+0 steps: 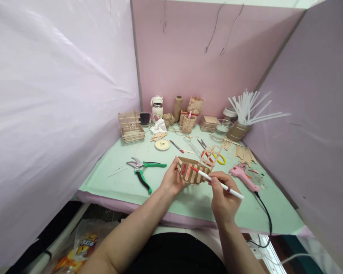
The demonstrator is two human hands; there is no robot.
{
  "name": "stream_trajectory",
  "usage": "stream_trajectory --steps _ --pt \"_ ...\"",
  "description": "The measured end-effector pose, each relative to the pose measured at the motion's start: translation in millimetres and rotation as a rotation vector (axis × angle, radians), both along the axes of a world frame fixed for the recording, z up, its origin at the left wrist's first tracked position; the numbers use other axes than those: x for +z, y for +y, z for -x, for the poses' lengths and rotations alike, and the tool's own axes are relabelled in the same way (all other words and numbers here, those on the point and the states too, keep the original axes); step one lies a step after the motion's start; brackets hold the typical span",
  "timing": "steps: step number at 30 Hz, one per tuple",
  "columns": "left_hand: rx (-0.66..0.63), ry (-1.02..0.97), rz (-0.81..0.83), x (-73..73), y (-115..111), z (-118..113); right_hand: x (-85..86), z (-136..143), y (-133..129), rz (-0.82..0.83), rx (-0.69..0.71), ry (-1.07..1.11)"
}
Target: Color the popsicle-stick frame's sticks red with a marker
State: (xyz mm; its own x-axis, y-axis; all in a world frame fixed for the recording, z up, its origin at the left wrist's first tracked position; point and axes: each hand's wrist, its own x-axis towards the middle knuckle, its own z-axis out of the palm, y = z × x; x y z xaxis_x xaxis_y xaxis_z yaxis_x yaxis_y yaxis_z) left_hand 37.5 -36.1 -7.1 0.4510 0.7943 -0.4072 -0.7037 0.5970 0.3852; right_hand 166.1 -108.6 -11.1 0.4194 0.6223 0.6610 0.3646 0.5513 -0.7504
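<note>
Near the table's front, a small brown craft piece [194, 176] with wooden sticks along its side is in my left hand [173, 178], which grips its left end. Two of its left sticks are coloured red and pinkish. My right hand [225, 198] is closed around a white marker [221, 185], whose red tip touches the piece's side near the pinkish stick. A light stick frame [210, 156] rises at the right end of the piece.
Green-handled pruners [144, 167] lie left of my hands. A pink glue gun [244, 178] with a black cable is at the right. Scissors [219, 156], a ruler [192, 146] and a red pen [176, 146] lie behind. A stick basket [131, 131] and a water bowl [221, 131] stand farther back.
</note>
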Motion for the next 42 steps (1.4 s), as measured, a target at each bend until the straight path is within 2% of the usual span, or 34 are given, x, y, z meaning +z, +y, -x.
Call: stream_trajectory --steps 3,8,17,24,31,38,42 --pt "-0.008 0.000 0.004 1.4 -0.5 0.2 -0.9 0.3 0.2 0.009 -0.006 0.008" --pt "-0.021 0.024 -0.008 -0.3 0.3 0.1 0.0 0.3 0.4 -0.035 0.060 -0.012" --pt "0.014 0.009 0.026 0.9 -0.3 -0.4 0.4 -0.1 0.2 -0.007 0.017 0.000" --pt "-0.010 0.025 0.012 -0.8 0.2 0.0 0.8 0.2 0.2 -0.032 0.089 -0.022" --pt "0.010 -0.006 0.010 -1.9 -0.5 -0.6 2.4 1.1 -0.3 0.013 -0.013 -0.007" --pt "-0.011 0.010 0.011 -1.9 0.4 -0.9 1.2 -0.4 0.5 -0.038 0.083 -0.036" --pt "-0.005 0.019 0.007 0.9 -1.1 -0.6 1.7 0.3 1.0 -0.034 0.038 -0.016"
